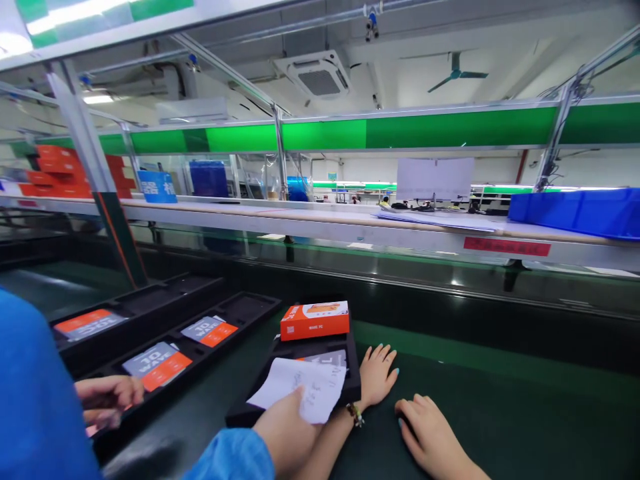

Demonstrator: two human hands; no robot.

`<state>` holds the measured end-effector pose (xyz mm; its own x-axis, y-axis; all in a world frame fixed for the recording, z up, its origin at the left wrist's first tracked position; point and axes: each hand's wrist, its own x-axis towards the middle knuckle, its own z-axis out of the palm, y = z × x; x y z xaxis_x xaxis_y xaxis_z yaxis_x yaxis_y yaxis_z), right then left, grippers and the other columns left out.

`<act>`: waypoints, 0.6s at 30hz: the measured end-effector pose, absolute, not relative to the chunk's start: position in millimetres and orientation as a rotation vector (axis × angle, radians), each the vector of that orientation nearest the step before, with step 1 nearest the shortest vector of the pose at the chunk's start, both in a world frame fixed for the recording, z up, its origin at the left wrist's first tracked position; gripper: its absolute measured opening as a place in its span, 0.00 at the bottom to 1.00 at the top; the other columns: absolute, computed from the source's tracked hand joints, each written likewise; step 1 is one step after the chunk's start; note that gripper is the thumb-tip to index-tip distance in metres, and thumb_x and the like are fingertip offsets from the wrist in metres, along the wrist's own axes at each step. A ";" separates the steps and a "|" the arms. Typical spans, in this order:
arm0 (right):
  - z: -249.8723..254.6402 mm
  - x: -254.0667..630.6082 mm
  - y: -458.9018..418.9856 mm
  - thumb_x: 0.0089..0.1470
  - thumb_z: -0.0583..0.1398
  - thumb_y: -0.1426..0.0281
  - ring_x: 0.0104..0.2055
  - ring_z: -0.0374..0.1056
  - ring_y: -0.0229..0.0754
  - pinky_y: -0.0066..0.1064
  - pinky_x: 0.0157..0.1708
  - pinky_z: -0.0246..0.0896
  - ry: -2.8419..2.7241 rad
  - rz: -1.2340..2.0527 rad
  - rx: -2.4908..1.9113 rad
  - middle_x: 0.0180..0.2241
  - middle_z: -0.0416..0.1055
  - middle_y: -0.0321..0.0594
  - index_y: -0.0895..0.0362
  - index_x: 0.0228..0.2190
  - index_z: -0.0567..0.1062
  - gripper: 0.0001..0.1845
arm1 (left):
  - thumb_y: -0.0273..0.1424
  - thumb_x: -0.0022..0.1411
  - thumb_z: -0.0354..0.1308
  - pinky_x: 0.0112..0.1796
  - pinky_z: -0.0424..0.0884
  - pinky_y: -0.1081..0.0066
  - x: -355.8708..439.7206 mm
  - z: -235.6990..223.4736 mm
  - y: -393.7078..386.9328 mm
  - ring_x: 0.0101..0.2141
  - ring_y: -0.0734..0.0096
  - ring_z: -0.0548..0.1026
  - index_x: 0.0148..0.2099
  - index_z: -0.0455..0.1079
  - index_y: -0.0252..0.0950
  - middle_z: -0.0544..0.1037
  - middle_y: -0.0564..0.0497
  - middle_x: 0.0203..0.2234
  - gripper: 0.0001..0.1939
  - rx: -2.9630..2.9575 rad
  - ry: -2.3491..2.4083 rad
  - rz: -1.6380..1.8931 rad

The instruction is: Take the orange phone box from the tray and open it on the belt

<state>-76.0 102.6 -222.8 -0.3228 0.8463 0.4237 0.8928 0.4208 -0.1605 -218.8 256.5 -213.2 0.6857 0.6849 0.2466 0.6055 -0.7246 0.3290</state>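
Observation:
My left hand (379,375), with a beaded bracelet, lies open on the dark green belt, fingers spread. It is beside the right edge of a black tray (356,383). Low and to the right, my right hand (434,432) rests on the belt, loosely bent, with thumb and fingers apart and nothing visible between them. On the tray's far end sits an orange box (315,327). A grey printed card (325,360) lies in the tray, partly covered by a white paper (320,390) with handwriting. A co-worker's hand (287,427) holds that paper over the tray and my left forearm.
The co-worker's blue sleeve (35,393) and other hand (113,399) are at left. Long black trays (245,310) with grey-orange cards (157,365) lie there. Behind the belt runs a shelf (325,223) with a blue bin (575,212) and orange boxes (60,170).

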 end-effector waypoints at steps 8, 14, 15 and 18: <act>-221.9 -78.0 102.3 0.63 0.50 0.78 0.41 0.63 0.49 0.40 0.46 0.54 -2.196 -0.045 -1.501 0.39 0.72 0.39 0.54 0.44 0.69 0.12 | 0.40 0.74 0.42 0.71 0.49 0.47 -220.5 -211.5 255.9 0.70 0.55 0.54 0.71 0.59 0.37 0.58 0.46 0.70 0.29 2.719 1.050 0.475; -219.1 -80.4 101.3 0.62 0.53 0.76 0.42 0.63 0.47 0.39 0.46 0.53 -2.157 -0.022 -1.547 0.37 0.71 0.38 0.53 0.43 0.70 0.10 | 0.37 0.74 0.41 0.70 0.51 0.44 -219.7 -206.6 251.9 0.70 0.52 0.54 0.71 0.59 0.35 0.57 0.44 0.71 0.28 2.763 1.067 0.412; -218.1 -80.8 101.0 0.62 0.54 0.76 0.42 0.63 0.47 0.38 0.46 0.52 -2.160 -0.028 -1.552 0.37 0.71 0.38 0.53 0.43 0.70 0.10 | 0.37 0.74 0.41 0.70 0.51 0.44 -219.6 -206.6 251.6 0.70 0.52 0.54 0.71 0.59 0.35 0.57 0.45 0.71 0.28 2.769 1.069 0.406; -214.9 -81.7 100.2 0.62 0.54 0.75 0.41 0.63 0.46 0.38 0.46 0.52 -2.177 -0.052 -1.568 0.36 0.72 0.37 0.52 0.43 0.69 0.10 | 0.37 0.74 0.41 0.70 0.51 0.45 -219.4 -208.1 252.2 0.70 0.53 0.54 0.71 0.59 0.36 0.57 0.45 0.70 0.28 2.782 1.075 0.403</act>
<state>-81.7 100.2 -214.9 -0.2493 0.8908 0.3800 0.9080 0.3514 -0.2281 -219.4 252.2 -208.1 0.7104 0.6751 0.1992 0.6397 -0.7373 0.2174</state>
